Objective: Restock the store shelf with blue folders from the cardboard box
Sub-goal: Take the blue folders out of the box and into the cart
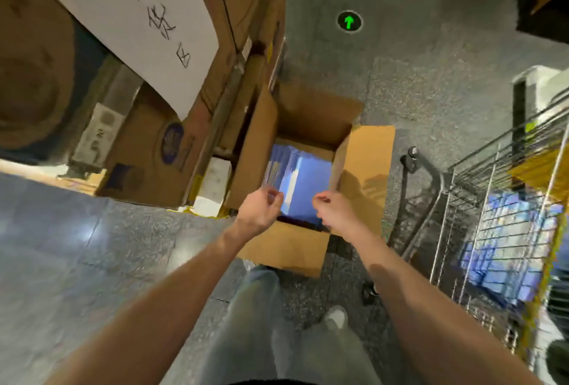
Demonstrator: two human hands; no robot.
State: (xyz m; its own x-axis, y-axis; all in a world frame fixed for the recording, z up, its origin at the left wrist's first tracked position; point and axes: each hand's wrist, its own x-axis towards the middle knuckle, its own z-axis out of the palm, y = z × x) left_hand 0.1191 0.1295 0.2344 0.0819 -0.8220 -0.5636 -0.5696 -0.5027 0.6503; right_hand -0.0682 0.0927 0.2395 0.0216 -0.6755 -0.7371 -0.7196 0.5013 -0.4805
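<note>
Blue folders [303, 176], brown cardboard box [286, 249], speckled grey floor [415, 61]

Your forearms were bare, with no sleeves, watch or gloves showing on either one. Your left hand [261, 209] and right hand [335, 210] wore no rings that could be made out. You had on loose, faded light-blue jeans [246, 323] and a pale grey-white shoe [336, 317].

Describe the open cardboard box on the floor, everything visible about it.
The cardboard box is plain brown corrugated card and stands upright on the speckled floor, all four flaps folded outward. Blue folders fill its inside. The left hand and right hand reach over its near edge, fingers pinching at the folders.
</note>
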